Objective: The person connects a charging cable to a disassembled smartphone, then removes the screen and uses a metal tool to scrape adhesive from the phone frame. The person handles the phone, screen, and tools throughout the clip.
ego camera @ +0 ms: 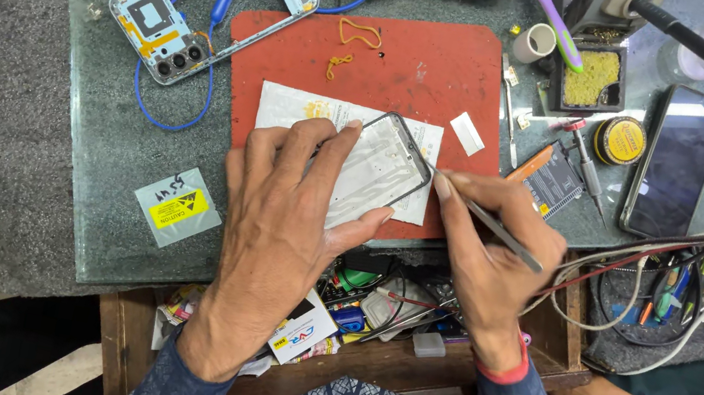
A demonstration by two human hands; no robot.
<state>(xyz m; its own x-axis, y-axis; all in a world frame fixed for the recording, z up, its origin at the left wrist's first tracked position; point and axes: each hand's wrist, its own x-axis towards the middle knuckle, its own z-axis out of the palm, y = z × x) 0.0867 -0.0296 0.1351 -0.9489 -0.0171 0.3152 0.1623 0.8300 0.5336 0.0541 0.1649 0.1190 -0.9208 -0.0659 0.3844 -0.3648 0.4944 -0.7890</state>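
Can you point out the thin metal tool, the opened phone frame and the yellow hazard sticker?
thin metal tool (499,229), head view, mid-shaft.
opened phone frame (161,28), head view, camera end.
yellow hazard sticker (178,208), head view, centre.

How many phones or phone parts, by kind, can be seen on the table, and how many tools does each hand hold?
Phone frame under the left hand: 1
Opened phone body showing its cameras: 1
Phone with a dark screen: 1
Tweezers in the right hand: 1
Total: 4
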